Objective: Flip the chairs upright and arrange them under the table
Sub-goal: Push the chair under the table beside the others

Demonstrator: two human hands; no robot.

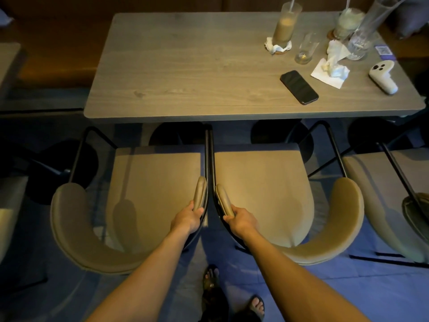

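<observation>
Two tan padded chairs with black metal frames stand upright side by side at the near edge of a grey wooden table. The left chair and the right chair face the table, their front legs near its edge and their inner arms almost touching. My left hand grips the inner armrest end of the left chair. My right hand grips the inner armrest end of the right chair. Both seats lie mostly outside the tabletop's edge.
On the table's right part lie a black phone, a white controller, crumpled napkins and several glasses. A third chair stands at the right, another at the far left. My sandalled feet stand between the chairs.
</observation>
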